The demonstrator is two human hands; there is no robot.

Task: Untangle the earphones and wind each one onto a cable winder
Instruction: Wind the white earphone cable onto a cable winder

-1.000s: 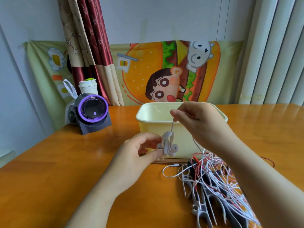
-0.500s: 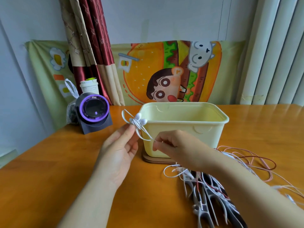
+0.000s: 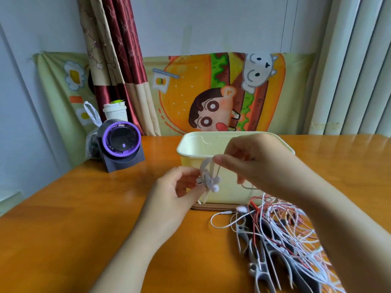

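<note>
Mid-air, left hand (image 3: 175, 197) below right hand (image 3: 260, 166), earphone (image 3: 215, 188) between.

white earphone (image 3: 215, 188) partly wrapped on a pale winder (image 3: 204, 180), held up just in front of the cream tub (image 3: 191, 161), cord looped above it, buds dangling below; tangle of white and red earphones (image 3: 296, 235) front-right of the tub, lying over grey winders (image 3: 261, 270) that lie flat

Bare left hand (image 3: 175, 193), right hand (image 3: 260, 166), forearms (image 3: 131, 250)
</note>
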